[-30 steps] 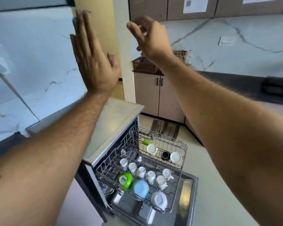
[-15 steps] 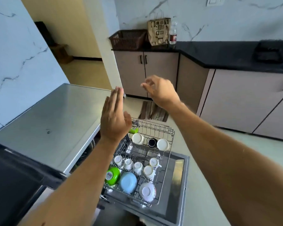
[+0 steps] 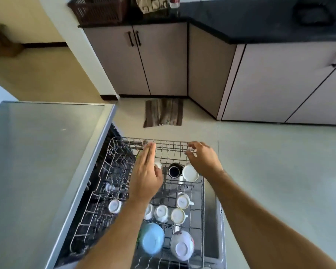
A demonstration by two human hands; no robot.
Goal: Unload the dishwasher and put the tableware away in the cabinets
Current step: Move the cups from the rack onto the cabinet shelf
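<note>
Head view. The wire rack (image 3: 199,193) is drawn out of the dishwasher (image 3: 47,162) over its lowered door, so its load lies open to reach. Small white cups (image 3: 177,215) stand mouth-down, apparently to drain, with a blue bowl (image 3: 152,239) and a patterned bowl (image 3: 182,245) nearer. The left hand (image 3: 146,177), fingers straight, hovers over a far cup; the right hand (image 3: 202,160), fingers loosely spread and empty, hangs above a dark mug (image 3: 174,170) and a white cup (image 3: 190,172). Nothing is gripped.

Wire rack (image 3: 202,200), upturned cups (image 3: 161,212), bowls (image 3: 152,238)
</note>
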